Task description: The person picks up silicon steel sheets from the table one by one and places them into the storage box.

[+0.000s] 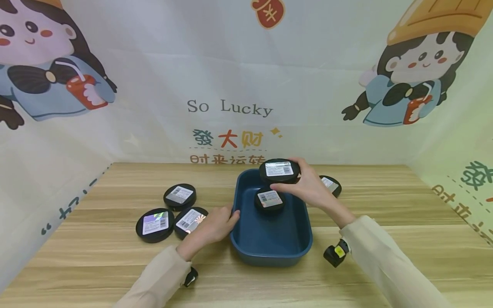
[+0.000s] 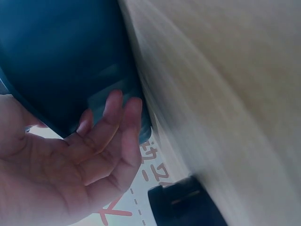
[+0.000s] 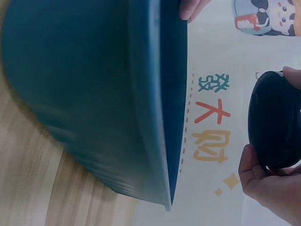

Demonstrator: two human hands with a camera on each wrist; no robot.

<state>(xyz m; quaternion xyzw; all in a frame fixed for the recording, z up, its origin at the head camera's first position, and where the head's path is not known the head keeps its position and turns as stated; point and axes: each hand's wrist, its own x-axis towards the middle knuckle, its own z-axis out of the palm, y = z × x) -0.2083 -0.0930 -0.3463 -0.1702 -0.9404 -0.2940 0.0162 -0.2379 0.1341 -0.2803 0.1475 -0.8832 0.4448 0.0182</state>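
Note:
A blue rectangular bin (image 1: pixel 271 259) stands on the table. My left hand (image 1: pixel 217 224) holds its left rim, thumb over the edge; in the left wrist view the fingers (image 2: pixel 129 125) lie against the bin's outer wall. Over the bin's far end, my right hand (image 1: pixel 313 186) grips a round black container (image 1: pixel 279 169) with a white label, thumb on one side and fingers on the other. The right wrist view shows the dark underside of this held container (image 3: pixel 273 117). Below it, another labelled black container (image 1: pixel 269 199) is inside the bin, towards the far end.
Left of the bin lie three more round black containers: one at the back (image 1: pixel 179 196), one at the front left (image 1: pixel 155 224) and one (image 1: pixel 189 220) partly behind my left hand. Another black container (image 1: pixel 330 185) is right of the bin, partly hidden by my right hand. Printed cloth (image 1: pixel 231 81) hangs behind.

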